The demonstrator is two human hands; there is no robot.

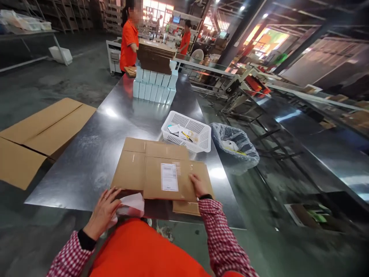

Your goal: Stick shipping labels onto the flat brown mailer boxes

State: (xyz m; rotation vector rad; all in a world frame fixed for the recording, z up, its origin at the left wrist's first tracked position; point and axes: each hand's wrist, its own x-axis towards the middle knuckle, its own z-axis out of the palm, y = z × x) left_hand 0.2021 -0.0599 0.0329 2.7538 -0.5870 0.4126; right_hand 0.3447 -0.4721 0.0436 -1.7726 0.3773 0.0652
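Fingers of my left hand (103, 209) are curled around a crumpled white sheet (131, 206) at the near edge of the metal table (95, 154), gripping it just beside the near left corner of the flattened cardboard box (161, 173). On the other side I see my right hand (198, 186) lying palm down on that box, fingers spread and pressing the cardboard, holding nothing. Between my two hands, on the box's upper face, sits a white shipping label (169, 177). A small cardboard flap sticks out past the table edge under my right wrist.

Just beyond the box I see a white perforated basket (201, 140) with a few small items inside, touching the far right corner of the cardboard. Off the table's right side stands a bin lined with a plastic bag (236, 148). To the left, a large open carton (37, 134) rests beside the table. Farther along the table are stacked pale blue boxes (154, 86) with brown cardboard on top, and a person in an orange shirt (128, 40) stands behind them.
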